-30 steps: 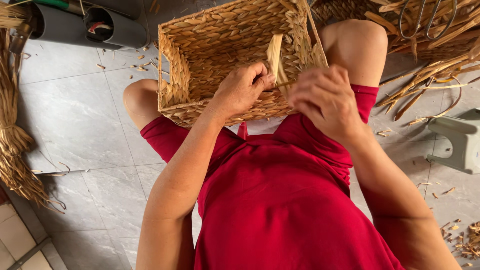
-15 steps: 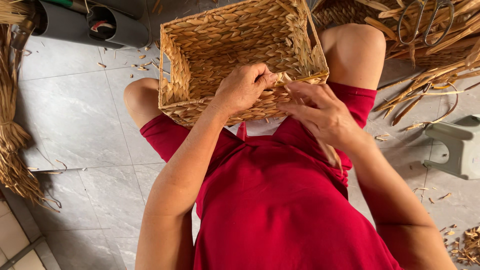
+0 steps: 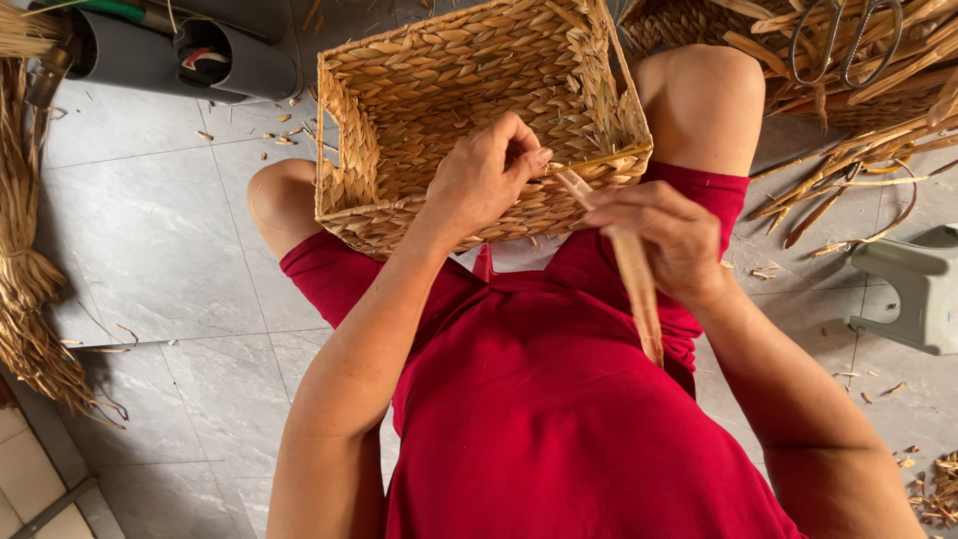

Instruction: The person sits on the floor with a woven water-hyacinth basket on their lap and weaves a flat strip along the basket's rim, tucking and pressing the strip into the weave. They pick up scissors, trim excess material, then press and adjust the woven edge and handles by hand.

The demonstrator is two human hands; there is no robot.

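Note:
A square woven straw basket [image 3: 439,90] rests on my knees, open side facing me. My left hand [image 3: 484,175] grips its near rim, fingers pinched at the weave. My right hand [image 3: 664,235] holds a long flat straw strand [image 3: 634,274] that runs from the basket's near rim down across my red clothing. The strand's upper end meets the rim right beside my left fingertips.
A bundle of dried straw [image 3: 25,250] lies at the left on the grey tiled floor [image 3: 150,250]. Dark tubes [image 3: 210,55] lie at the top left. More straw strands and scissors [image 3: 848,40] sit at the top right, a small grey stool [image 3: 913,289] at the right.
My right hand has pulled the straw strand out of the rim and drawn it down toward me. My left hand stayed on the rim.

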